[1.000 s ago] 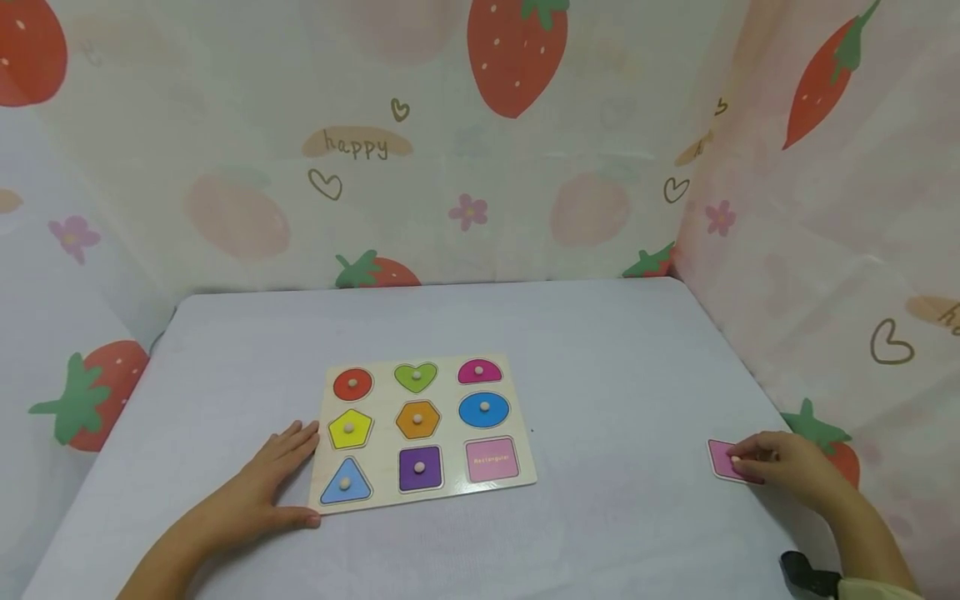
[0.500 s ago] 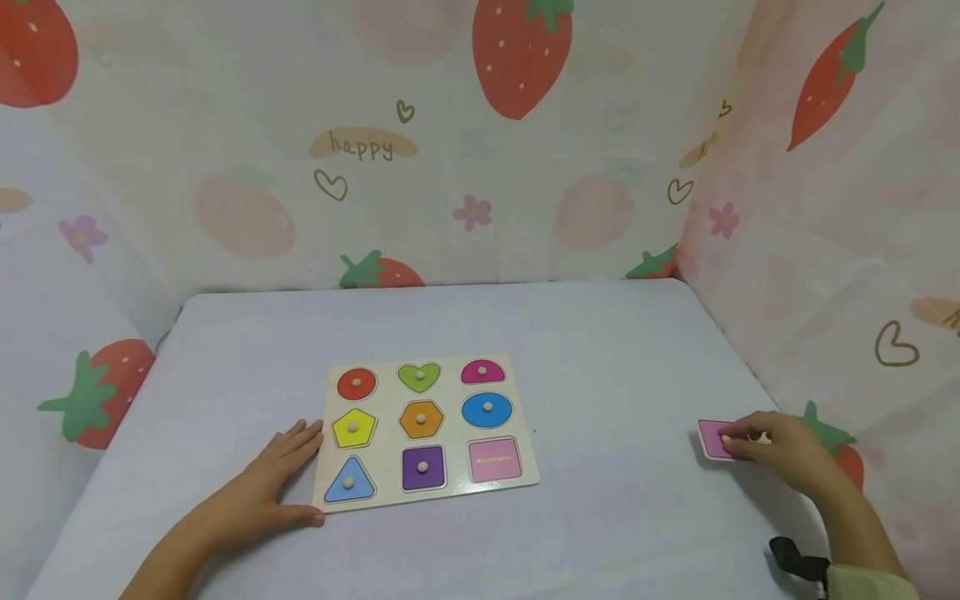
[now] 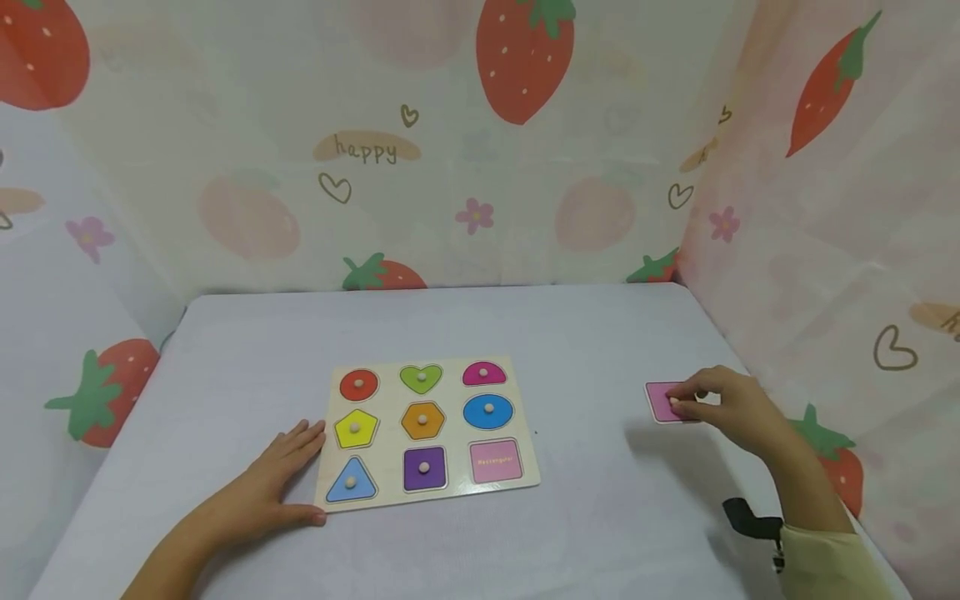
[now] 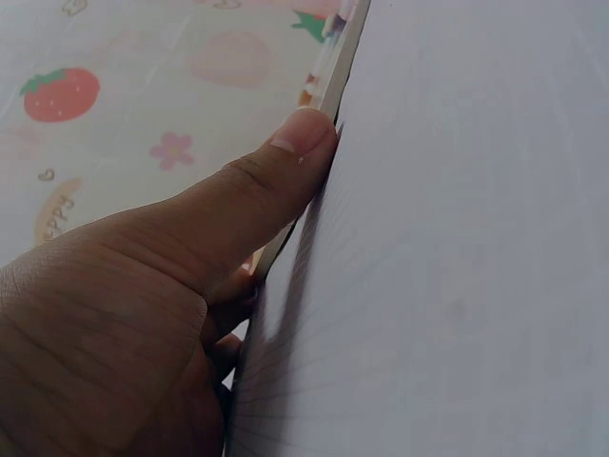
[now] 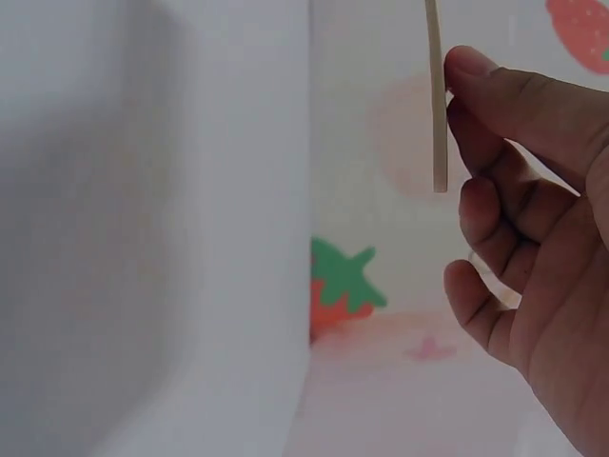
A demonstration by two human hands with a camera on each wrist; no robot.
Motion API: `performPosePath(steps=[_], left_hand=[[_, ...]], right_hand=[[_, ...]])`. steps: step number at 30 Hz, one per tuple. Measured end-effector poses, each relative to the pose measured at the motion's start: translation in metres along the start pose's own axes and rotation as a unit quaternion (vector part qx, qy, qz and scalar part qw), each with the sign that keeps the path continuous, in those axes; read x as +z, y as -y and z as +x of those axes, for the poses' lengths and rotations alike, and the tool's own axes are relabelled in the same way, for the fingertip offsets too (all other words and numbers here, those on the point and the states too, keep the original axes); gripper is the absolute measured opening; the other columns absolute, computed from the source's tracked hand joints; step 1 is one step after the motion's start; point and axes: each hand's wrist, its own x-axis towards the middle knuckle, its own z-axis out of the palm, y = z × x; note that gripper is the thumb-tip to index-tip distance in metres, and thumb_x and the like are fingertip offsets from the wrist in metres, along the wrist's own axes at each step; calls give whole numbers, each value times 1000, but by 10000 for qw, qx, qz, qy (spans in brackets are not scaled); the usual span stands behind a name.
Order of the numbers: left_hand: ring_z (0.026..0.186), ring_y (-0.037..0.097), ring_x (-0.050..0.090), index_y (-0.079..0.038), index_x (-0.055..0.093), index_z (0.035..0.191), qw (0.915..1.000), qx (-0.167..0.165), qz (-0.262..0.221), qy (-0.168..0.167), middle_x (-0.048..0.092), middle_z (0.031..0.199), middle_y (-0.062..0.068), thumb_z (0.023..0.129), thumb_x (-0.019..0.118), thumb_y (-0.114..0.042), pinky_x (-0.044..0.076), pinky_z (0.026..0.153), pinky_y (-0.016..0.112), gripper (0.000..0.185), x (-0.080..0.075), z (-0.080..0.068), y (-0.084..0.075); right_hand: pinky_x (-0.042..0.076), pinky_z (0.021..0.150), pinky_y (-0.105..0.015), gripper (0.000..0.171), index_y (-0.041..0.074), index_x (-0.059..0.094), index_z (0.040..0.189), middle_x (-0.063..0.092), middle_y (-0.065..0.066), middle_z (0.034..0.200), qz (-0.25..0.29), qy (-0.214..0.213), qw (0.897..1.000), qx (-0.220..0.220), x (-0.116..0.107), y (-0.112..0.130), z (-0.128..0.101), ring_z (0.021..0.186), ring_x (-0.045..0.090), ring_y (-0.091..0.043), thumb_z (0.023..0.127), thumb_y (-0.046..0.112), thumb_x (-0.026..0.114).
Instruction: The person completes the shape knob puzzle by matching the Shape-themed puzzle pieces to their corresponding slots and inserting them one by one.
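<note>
A wooden shape puzzle board lies on the white table, with several knobbed pieces in its recesses. Its lower right recess, printed "Rectangular", holds no knobbed piece. My left hand rests at the board's left edge, fingers straight and thumb against the near corner. Up off the table to the right, my right hand pinches the knob of a pink rectangular puzzle piece. Seen edge-on in the right wrist view, the puzzle piece is thin, pale wood.
White cloth covers the table. Behind it hangs a strawberry-patterned curtain, which also runs along both sides. A black device sits at the right wrist, by the sleeve.
My right hand has lifted the pink rectangular puzzle piece off the table and carried it left and farther back. The left hand stays at the board; the head view has shifted slightly.
</note>
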Motion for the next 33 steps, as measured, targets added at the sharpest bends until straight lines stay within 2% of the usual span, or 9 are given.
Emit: performPosePath(steps=[3,7,18,33], left_hand=[[159,38,8,-10,35,160,10000,21,14,-24,24,171,6,70,84,-65,7,127,59,117,1,0,1],[159,38,8,-10,34,160,10000,13,35,-1,24,171,5,69,83,-66,9,126,63,118,3,1,3],[159,37,8,-12,34,161,9999,-61,137,-7,24,171,4,68,83,-68,13,123,68,119,2,2,5],[159,34,8,-14,35,161,9999,-70,102,-28,24,171,1,68,82,-68,12,125,64,118,3,1,7]], right_hand=[[49,77,-31,17,23,81,104,69,2,103,102,-54,9998,-136,6,14,11,99,58,-21,91,33,79],[49,79,-35,13,22,80,102,70,0,103,317,31,9989,-351,14,31,25,99,59,-22,91,27,80],[51,82,-39,12,24,81,98,72,5,99,716,259,9945,-722,40,71,54,97,59,-18,87,21,84],[56,79,-34,10,24,82,99,71,10,94,1064,740,9832,-1287,76,122,89,96,60,-16,89,22,82]])
